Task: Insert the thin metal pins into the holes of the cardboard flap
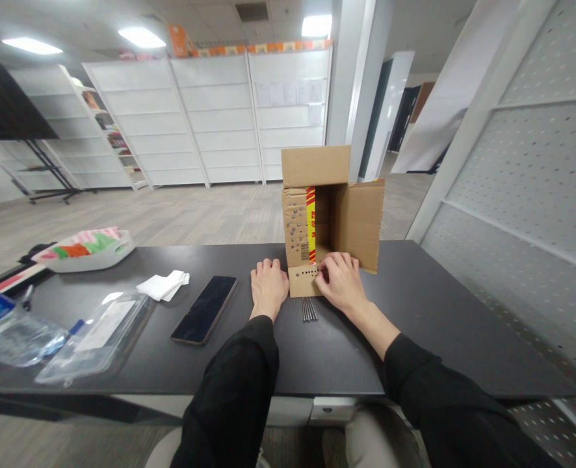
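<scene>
A cardboard box (297, 224) stands on the dark table, its opening towards me and its flaps folded out. The lower flap (300, 286) has a row of small dark holes or dots. My right hand (341, 281) is at this flap's right part, thumb and finger pinched together; whatever they hold is hidden. My left hand (269, 286) lies on the table beside the flap's left edge, fingers slightly bent and holding nothing visible. Several thin metal nails or screws (309, 309) lie side by side just below the flap. Grey round spots dot the box's left panel, beside yellow-and-red tape (311, 224).
Left on the table (361, 354) are a phone (205, 309), white tissues (164, 285), a clear plastic case (97, 338), a water bottle (19, 335) and a white basket (90, 260) with coloured cloth. A perforated panel (536, 175) rises at the right.
</scene>
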`<state>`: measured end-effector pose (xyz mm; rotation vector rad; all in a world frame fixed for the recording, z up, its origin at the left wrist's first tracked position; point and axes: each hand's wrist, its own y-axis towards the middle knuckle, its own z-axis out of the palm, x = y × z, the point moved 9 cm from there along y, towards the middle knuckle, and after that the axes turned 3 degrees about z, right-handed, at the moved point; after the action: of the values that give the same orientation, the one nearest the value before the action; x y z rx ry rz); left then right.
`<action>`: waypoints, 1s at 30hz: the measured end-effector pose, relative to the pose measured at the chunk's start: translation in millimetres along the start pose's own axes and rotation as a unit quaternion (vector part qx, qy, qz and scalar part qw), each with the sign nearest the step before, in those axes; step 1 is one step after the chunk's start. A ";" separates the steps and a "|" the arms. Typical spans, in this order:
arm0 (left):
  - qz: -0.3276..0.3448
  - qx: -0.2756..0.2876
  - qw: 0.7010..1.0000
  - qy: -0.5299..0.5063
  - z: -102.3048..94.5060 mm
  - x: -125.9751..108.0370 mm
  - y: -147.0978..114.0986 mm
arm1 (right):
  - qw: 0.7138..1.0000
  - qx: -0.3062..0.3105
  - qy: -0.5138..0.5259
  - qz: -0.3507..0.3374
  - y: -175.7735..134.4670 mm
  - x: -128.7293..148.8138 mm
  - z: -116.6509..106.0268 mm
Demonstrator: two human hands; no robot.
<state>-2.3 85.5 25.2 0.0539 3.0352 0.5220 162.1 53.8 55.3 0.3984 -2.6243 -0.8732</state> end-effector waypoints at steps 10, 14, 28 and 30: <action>-0.002 0.004 1.000 -0.003 -2.3 -0.9 -0.8 | 1.000 -0.001 0.016 -0.002 2.0 -1.9 2.2; -0.004 0.002 1.000 0.001 -2.2 -0.7 -0.8 | 1.000 -0.002 0.020 -0.002 1.6 -2.9 3.8; 0.000 -0.002 1.000 -0.005 -5.2 -1.6 -0.8 | 1.000 0.002 0.018 0.008 3.2 -5.0 5.6; -0.001 0.001 1.000 -0.007 -5.0 -1.7 -1.2 | 1.000 0.003 0.013 0.007 3.4 -5.1 6.5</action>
<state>-1.0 82.6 29.7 0.0553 3.0218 0.5169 163.5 61.7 51.3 0.3896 -2.6030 -0.8496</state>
